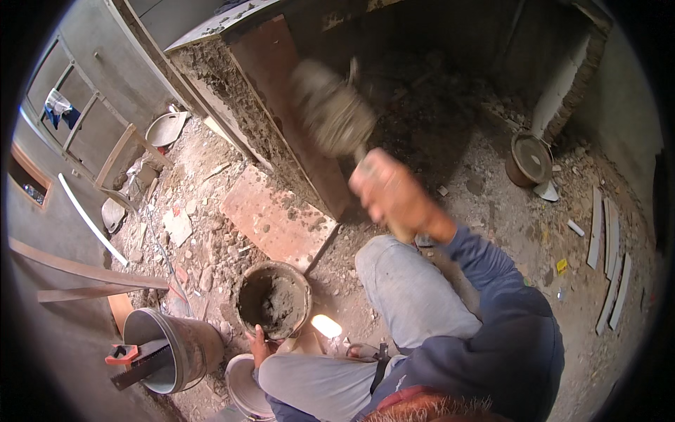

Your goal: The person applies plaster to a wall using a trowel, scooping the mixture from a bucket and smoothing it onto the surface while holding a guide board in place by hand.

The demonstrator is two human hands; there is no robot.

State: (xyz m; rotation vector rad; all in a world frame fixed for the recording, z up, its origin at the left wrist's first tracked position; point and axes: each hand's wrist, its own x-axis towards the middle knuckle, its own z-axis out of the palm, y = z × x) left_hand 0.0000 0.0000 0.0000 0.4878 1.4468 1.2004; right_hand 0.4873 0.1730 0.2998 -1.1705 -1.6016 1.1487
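Observation:
My right hand [394, 193] is closed on the handle of a trowel [334, 116]. Its blurred, mortar-coated blade is raised against or just before a reddish board [264, 49] on the side of a low partition with a rough mortar edge [211, 81]; I cannot tell whether they touch. Below, between my left knee and the board on the floor, sits a round bucket of wet grey mortar [274, 299]. My left hand [258, 340] grips that bucket's near rim.
A large bucket with a handsaw [144, 355] stands left, beside wooden planks [84, 267] and another pail [239, 387]. A mortar-spattered board [274, 218] lies on the rubble-strewn floor. Right are a round container [527, 160] and pale strips [610, 232]. A ladder-like frame [84, 116] leans left.

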